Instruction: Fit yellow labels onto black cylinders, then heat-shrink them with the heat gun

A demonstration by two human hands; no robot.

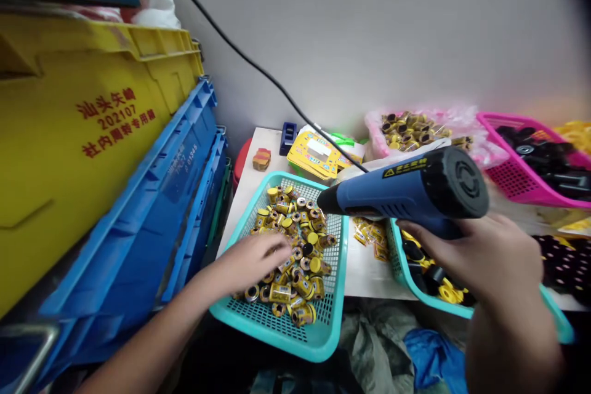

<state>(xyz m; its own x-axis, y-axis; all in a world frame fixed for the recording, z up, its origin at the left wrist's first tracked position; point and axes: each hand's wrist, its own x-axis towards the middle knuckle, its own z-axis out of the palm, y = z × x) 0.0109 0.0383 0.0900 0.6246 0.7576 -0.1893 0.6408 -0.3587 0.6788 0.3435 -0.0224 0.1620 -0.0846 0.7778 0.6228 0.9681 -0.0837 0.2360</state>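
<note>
My right hand grips the handle of a blue and black heat gun, which is raised with its nozzle pointing left over a turquoise basket. A black cord runs up from the gun across the wall. Inside the basket lie many small yellow-labelled cylinders, some with yellow caps and others showing round dark ends. My left hand reaches over the left side of this pile, slightly blurred. Its thumb and fingers are bent and a little apart, and I see nothing held between them.
Blue crates and a yellow crate are stacked at the left. Yellow printed cards lie behind the basket. To the right stand another turquoise basket with black and yellow parts and a pink basket of black parts.
</note>
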